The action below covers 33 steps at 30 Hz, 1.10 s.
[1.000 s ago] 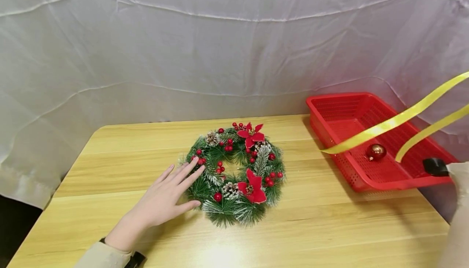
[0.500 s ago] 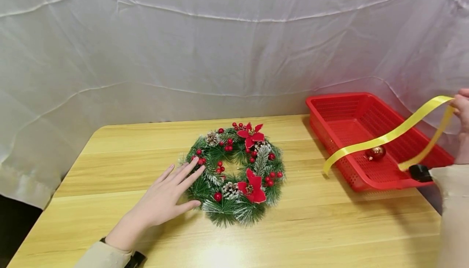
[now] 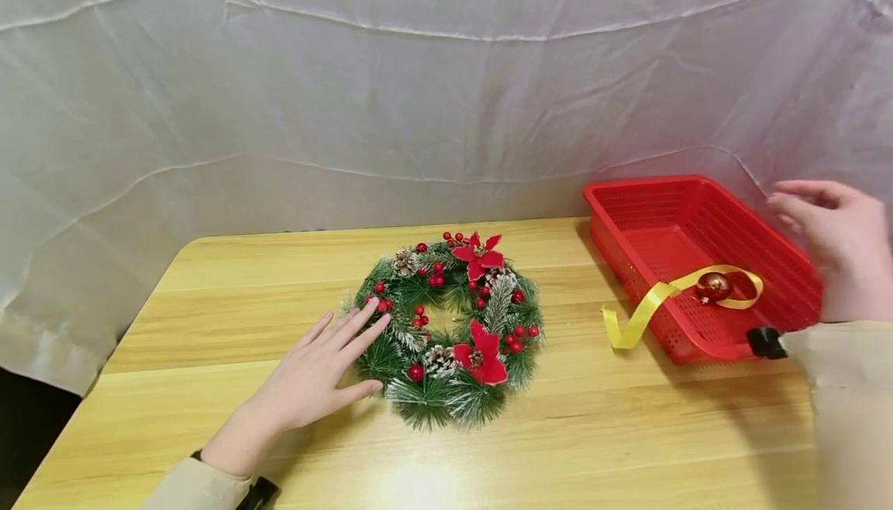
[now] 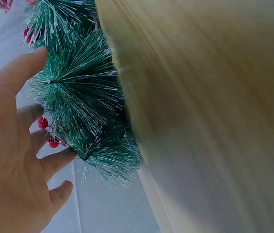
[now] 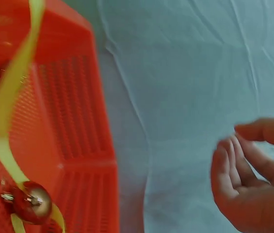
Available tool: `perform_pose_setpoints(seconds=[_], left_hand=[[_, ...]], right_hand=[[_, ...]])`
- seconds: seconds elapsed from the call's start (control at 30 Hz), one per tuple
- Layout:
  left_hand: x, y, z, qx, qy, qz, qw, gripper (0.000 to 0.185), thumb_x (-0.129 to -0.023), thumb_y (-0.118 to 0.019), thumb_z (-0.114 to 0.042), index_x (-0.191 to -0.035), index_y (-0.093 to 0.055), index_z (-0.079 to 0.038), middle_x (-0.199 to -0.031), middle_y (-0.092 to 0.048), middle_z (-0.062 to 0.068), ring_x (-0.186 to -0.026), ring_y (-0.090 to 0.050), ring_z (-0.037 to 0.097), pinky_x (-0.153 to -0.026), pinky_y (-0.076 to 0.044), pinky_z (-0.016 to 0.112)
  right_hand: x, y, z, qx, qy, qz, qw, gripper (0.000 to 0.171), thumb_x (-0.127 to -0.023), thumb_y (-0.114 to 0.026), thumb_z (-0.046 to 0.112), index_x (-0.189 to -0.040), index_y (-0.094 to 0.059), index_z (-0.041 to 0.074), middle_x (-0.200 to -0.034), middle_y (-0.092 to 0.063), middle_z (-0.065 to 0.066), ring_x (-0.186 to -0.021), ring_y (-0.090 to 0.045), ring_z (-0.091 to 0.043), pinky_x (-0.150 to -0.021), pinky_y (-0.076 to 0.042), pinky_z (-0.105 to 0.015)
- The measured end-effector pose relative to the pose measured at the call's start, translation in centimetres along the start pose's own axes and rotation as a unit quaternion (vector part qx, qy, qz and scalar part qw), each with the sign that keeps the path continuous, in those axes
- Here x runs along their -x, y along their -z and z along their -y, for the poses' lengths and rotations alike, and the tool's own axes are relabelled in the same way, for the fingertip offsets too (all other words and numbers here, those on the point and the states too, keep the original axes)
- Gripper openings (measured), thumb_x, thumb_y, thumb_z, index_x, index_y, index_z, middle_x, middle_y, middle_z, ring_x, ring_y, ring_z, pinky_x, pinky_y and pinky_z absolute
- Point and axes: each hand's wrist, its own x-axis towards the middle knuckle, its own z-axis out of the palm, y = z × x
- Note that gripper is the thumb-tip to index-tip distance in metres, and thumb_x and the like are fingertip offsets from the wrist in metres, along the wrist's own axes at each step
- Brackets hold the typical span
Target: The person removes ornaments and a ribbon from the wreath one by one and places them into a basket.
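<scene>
A green Christmas wreath (image 3: pixel 448 330) with red berries, pine cones and red poinsettias lies in the middle of the wooden table (image 3: pixel 593 432). My left hand (image 3: pixel 323 374) rests flat with straight fingers on the wreath's (image 4: pixel 86 104) left edge. A yellow ribbon (image 3: pixel 652 307) lies draped over the red basket's (image 3: pixel 621 208) front rim, looped around a red bauble (image 3: pixel 714 287) inside it. My right hand (image 3: pixel 830 242) hovers above the basket's right side, fingers relaxed and holding nothing. In the right wrist view the ribbon (image 5: pixel 6 111) and bauble (image 5: pixel 30 202) lie in the basket (image 5: pixel 73 121).
A white cloth backdrop (image 3: pixel 418 84) hangs behind the table. The basket stands at the table's back right corner. Bare tabletop stretches in front of the wreath and along the left side.
My right hand has let go of the yellow ribbon, which dropped from the air into the basket and over its rim. The left hand has stayed on the wreath.
</scene>
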Motion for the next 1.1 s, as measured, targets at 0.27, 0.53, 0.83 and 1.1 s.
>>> perform_pose_setpoints(seconds=[0.27,0.53,0.83,1.1], left_hand=[[0.0,0.1,0.0,0.002,0.0,0.004,1.0,0.084,-0.089,-0.051,-0.062,-0.155,-0.017,-0.022,-0.16,-0.009,0.002,-0.141,-0.024,0.031,-0.116,-0.006,0.048],[0.0,0.2,-0.2,0.006,0.002,0.005,1.0,0.083,-0.089,-0.051,-0.062,-0.154,-0.018,-0.022,-0.16,-0.01,0.002,-0.14,-0.024,0.032,-0.117,-0.006,0.047],[0.1,0.0,-0.1,0.004,0.001,-0.007,1.0,0.084,-0.088,-0.053,-0.061,-0.154,-0.019,-0.022,-0.16,-0.012,0.002,-0.139,-0.027,0.032,-0.116,-0.009,0.049],[0.1,0.0,-0.1,0.002,0.003,0.003,1.0,0.084,-0.089,-0.05,-0.063,-0.155,-0.015,-0.024,-0.16,-0.008,0.001,-0.14,-0.025,0.031,-0.116,-0.006,0.047]], right_hand=[[1.8,-4.0,-2.2,0.179,0.03,0.245,0.952,0.018,-0.092,-0.066,0.024,-0.109,-0.066,0.022,-0.096,-0.064,0.018,-0.085,-0.065,-0.002,-0.073,-0.054,-0.018],[3.2,-5.6,-3.0,0.289,0.027,0.287,0.913,0.054,-0.086,-0.072,0.036,-0.124,-0.054,0.002,-0.097,-0.063,-0.005,-0.065,-0.053,-0.015,-0.052,-0.048,-0.03],[3.5,-6.1,-3.5,0.346,0.063,0.302,0.886,0.05,-0.081,-0.077,0.033,-0.116,-0.059,0.002,-0.1,-0.063,-0.009,-0.08,-0.056,-0.016,-0.063,-0.048,-0.03],[3.6,-6.1,-3.4,0.352,0.065,0.309,0.881,0.043,-0.083,-0.075,0.028,-0.111,-0.061,-0.001,-0.092,-0.062,-0.007,-0.079,-0.054,-0.015,-0.065,-0.049,-0.029]])
